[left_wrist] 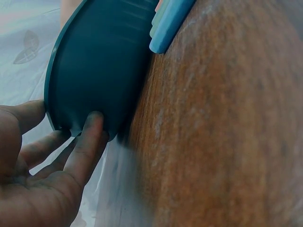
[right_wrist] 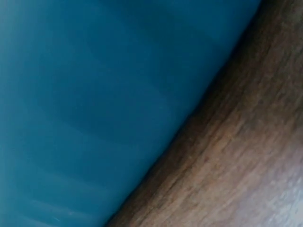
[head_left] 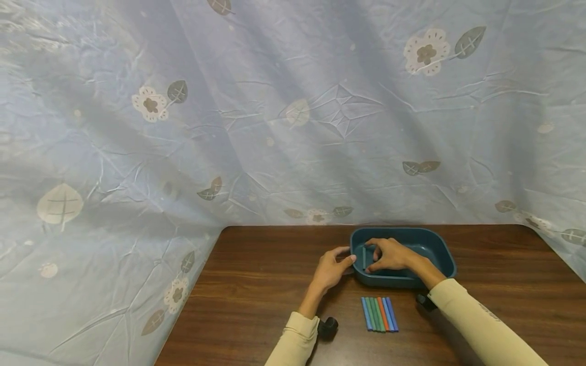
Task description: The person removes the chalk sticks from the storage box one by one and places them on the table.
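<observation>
A dark teal rectangular basin stands at the back of the table, its outer wall large in the left wrist view. My left hand holds its left end, with the thumb at the rim and the fingers against the outside. Inside the basin, my right hand pinches a thin dark green stick between thumb and fingertips near its two ends. Only the basin's side and the tabletop fill the right wrist view; the right hand is hidden there.
Several coloured sticks, blue, green and orange, lie side by side in front of the basin. The brown wooden table meets a pale floral curtain at its back and left edges.
</observation>
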Demonstrator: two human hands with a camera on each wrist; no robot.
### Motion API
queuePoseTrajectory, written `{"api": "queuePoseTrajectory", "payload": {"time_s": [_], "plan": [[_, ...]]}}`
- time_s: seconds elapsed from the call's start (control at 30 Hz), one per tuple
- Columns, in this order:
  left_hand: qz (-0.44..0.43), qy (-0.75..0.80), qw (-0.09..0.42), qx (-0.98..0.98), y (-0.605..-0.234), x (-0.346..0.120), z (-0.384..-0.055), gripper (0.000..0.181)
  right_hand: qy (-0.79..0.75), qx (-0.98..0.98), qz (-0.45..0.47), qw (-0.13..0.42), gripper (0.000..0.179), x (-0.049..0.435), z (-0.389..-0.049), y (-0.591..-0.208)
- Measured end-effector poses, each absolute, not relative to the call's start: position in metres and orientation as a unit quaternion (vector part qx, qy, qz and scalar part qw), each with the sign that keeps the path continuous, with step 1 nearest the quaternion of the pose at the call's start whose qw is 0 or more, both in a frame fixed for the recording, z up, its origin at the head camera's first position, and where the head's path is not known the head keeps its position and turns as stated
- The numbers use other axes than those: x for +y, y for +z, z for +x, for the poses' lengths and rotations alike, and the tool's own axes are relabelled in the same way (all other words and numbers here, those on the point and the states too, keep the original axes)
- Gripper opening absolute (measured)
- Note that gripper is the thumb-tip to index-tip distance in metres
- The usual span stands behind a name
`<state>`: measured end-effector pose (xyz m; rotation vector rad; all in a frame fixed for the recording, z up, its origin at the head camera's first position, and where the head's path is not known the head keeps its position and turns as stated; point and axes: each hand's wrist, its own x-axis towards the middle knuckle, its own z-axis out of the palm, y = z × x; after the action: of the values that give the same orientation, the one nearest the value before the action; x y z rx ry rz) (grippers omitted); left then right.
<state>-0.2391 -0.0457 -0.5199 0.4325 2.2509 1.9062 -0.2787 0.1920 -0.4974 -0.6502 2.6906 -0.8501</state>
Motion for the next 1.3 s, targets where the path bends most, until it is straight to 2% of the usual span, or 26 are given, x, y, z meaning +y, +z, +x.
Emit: {"api": "queuePoseTrajectory", "payload": {"time_s": [0.4,0.8,1.17,1.3], "plan": [[0.145,0.655,0.095,0.735,-0.52,-0.045,-0.239,0.049,-0.284,0.929,-0.209,0.111,0.086,0.189,-0.28,-0.504],[0.135,0.648,0.087,0.745,-0.523,-0.044,-0.24,0.049,-0.291,0.93,-0.197,0.105,0.085,0.187,-0.279,-0.508],[0.139,0.625,0.075,0.764,-0.52,-0.045,-0.238,0.048,-0.302,0.927,-0.201,0.093,0.086,0.205,-0.275,-0.489],[0.134,0.594,0.055,0.791,-0.52,-0.045,-0.239,0.046,-0.302,0.928,-0.201,0.086,0.085,0.211,-0.273,-0.481]]}}
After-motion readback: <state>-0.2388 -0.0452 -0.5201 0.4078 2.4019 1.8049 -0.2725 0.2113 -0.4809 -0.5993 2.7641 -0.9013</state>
